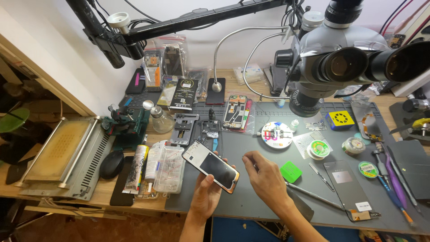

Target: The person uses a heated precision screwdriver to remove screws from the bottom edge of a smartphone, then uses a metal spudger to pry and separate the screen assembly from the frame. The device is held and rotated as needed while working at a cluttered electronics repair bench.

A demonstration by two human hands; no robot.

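Cluttered grey mat (268, 188): left hand (207, 195) grips one phone (210, 166), right hand (264, 175) pinches, contents unclear; one microscope (340, 58).

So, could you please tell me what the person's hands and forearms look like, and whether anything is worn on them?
Both hands are bare: the left hand and the right hand show no gloves, rings or watch. Both forearms are uncovered as far as the bottom edge of the picture, with no sleeve, strap or cable visible.
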